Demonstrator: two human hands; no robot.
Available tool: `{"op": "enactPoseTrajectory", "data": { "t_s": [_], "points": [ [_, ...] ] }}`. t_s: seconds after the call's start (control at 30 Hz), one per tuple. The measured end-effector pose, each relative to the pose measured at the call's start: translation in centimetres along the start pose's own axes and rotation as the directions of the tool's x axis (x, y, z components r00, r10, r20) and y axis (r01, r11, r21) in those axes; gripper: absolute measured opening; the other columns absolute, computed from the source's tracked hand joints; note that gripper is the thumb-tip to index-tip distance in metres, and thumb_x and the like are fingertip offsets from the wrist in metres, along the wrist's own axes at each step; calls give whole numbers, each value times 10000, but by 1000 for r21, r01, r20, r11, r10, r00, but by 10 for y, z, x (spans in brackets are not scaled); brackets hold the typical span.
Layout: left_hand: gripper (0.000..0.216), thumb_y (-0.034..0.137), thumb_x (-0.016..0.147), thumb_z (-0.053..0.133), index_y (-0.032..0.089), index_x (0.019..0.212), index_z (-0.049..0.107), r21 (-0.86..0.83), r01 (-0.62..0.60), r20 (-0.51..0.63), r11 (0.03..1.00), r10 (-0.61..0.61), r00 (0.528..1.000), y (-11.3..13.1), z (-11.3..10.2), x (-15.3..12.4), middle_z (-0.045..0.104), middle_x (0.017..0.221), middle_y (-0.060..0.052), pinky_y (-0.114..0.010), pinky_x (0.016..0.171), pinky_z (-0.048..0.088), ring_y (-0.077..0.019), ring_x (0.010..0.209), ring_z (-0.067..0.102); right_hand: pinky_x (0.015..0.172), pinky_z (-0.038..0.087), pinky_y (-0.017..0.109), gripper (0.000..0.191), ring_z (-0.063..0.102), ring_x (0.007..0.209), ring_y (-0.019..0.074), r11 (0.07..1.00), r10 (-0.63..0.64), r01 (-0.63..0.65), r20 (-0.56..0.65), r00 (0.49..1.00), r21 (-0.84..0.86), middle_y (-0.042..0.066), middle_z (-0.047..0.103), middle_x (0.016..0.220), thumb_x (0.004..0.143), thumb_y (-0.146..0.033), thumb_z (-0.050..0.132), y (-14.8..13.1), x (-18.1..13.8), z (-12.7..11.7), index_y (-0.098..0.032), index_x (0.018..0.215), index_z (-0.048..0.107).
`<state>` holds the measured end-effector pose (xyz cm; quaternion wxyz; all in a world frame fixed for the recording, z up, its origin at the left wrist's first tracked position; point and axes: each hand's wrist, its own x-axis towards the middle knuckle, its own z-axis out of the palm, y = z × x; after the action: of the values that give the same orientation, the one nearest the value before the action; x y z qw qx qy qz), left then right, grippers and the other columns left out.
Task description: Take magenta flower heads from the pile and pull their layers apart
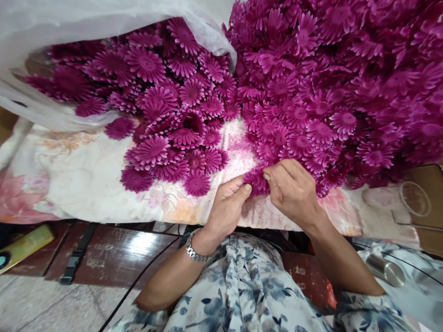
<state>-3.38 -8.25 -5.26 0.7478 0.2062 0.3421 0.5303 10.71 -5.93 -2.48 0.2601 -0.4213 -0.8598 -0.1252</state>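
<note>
Pinching a purple flower (pixel 256 181) between both hands, a little right of and below frame center. Left hand (pixel 228 203): thumb pressed toward the fingers on the flower's left side, thumbnail up. Right hand (pixel 294 191): fingers curled in, thumb and forefinger closed on its upper right edge; fingertips partly hidden, so can't tell exactly which petals they grip. Flower is bunched between the hands, just above the near edge of a floral cloth (pixel 86 175).

Metal watch (pixel 195 246) on left wrist. Blue-and-white patterned shirt (pixel 238 286) at bottom center.

Next out: pile of purple flowers (pixel 152 152) left of center, mostly face up on the cloth, running back into the mouth of a white plastic bag (pixel 104 23), upper left. One loose flower (pixel 119 128) lies near the bag's lower edge. Bigger heap of the same flowers (pixel 332 92) fills the upper right, its near edge close behind the right hand. Pinkish specks on the cloth between the two piles.

Right edge: clear plastic cup (pixel 415 199) lying on its side, cardboard (pixel 427 177) beside it. Lower right: metal cylinder (pixel 391 269) on whitish plastic. Lower left: dark red wooden surface (pixel 114 258), black strap with buckle (pixel 71 266), yellow flat object (pixel 29 246), black cable (pixel 138 279), pale floor (pixel 31 299).
</note>
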Motion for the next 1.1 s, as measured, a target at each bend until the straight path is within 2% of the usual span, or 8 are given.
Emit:
{"op": "enactPoseTrajectory", "data": {
  "t_s": [0.17,0.27,0.37,0.43,0.47,0.57,0.93,1.1],
  "points": [
    [166,273,673,753,150,779,719,3,3,-39,1000,-3,999,6,-7,-3,722,759,-44,-410,844,544,-196,796,678,637,382,315,146,503,702,187,947,146,-205,-236,961,-246,71,557,670,874,-186,509,56,0,-24,-166,806,637],
    [129,245,685,744,148,764,710,-6,21,-46,1000,-21,999,7,-6,-5,703,745,-25,-418,854,541,-162,733,666,712,381,389,250,550,815,236,880,221,-308,-263,939,-361,141,618,829,868,-327,558,81,0,-37,-145,983,686],
    [105,244,698,729,152,741,706,-24,36,-33,999,-37,999,6,-2,-4,698,755,-22,-405,845,540,-152,725,655,729,417,395,338,553,866,252,940,148,-215,-251,957,-266,135,630,917,807,-360,644,64,2,-31,-168,1085,648],
    [121,237,702,718,152,787,718,-26,30,-20,999,-30,999,5,1,-4,700,766,-28,-364,843,531,-150,740,647,698,450,332,199,556,813,204,998,56,-54,-108,993,22,69,629,832,800,-299,662,37,2,-18,-194,967,640],
    [141,231,705,711,151,820,723,-24,22,-16,999,-23,1000,4,2,-3,700,770,-32,-338,842,524,-150,754,642,687,454,309,107,552,774,179,986,6,-8,11,1000,166,46,625,793,824,-268,634,24,2,-11,-195,901,622],
    [189,220,729,682,147,898,725,-14,37,1,999,-37,999,2,3,-3,696,796,-42,-299,828,510,-159,807,632,651,441,287,111,516,671,148,936,-33,-3,96,995,353,24,585,695,872,-205,557,1,1,7,-181,765,552],
    [150,229,636,756,151,762,731,-66,72,-84,995,-78,993,2,1,-4,597,579,17,-305,822,485,-118,628,550,657,452,302,142,530,687,170,984,-65,60,24,998,170,46,608,708,877,-79,436,-5,-7,13,-176,856,537],
    [163,262,601,787,144,621,675,-83,78,-120,993,-88,989,3,1,-4,570,548,25,-239,609,483,-76,509,475,642,460,305,106,543,670,175,993,-36,38,-21,999,115,48,610,684,870,-94,468,-4,-5,9,-171,865,540]
  ]
}}
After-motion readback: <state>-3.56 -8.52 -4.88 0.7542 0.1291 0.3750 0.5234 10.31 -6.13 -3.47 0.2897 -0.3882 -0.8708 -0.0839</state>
